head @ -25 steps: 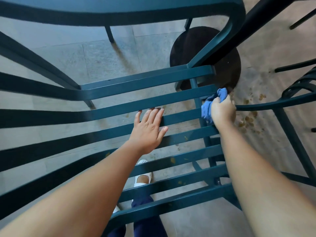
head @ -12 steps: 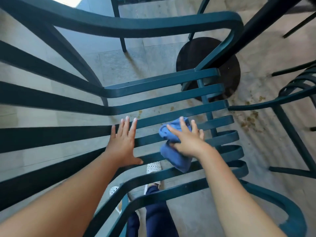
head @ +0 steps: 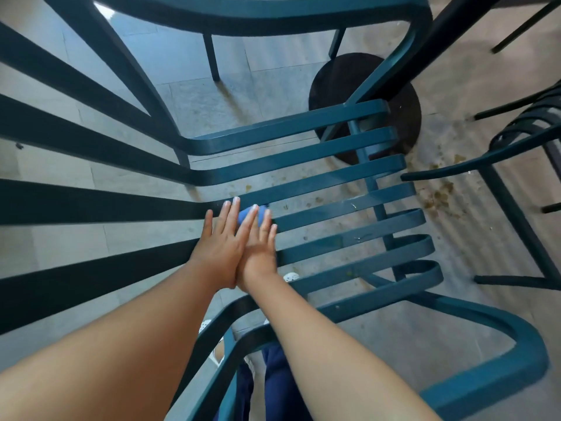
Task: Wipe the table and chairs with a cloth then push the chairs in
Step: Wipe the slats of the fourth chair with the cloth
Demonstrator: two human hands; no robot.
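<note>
**Chair, slatted, teal metal: hands and cloth on seat**

Chair [head: 318, 165] in my head view: painted teal metal, smooth with a slight sheen. The seat is made of flat parallel slats with rounded looped ends on the right side, bending upward at the left into the backrest. A curved tubular armrest sweeps across the top of the frame, and another rounds the lower right corner.

Left hand [head: 218, 247]: laid flat on the slats near the bend of seat and back, fingers straight and close together, gripping nothing.

Right hand [head: 258, 247]: just beside the left and touching it along the edge, fingers straight and slightly spread, pressing down on the cloth.

Cloth [head: 250, 214]: blue, soft, bunched. Only a small rounded lump shows past the fingertips of both hands, lying on a seat slat; the rest is hidden under the palms.

Table base [head: 403, 123]: dark, round, flat disc on the floor beyond the seat, with a dark post rising toward the upper right. I cannot see the tabletop.

Second chair [head: 501, 165]: darker slatted frame at the right edge, well apart from the hands.

Floor [head: 212, 101]: pale grey stone-look tiles, matte, with brownish crumbs and stains scattered near the table base.

Shoes [head: 291, 276]: white, perforated, glimpsed between slats, with dark blue trouser legs below.
</note>
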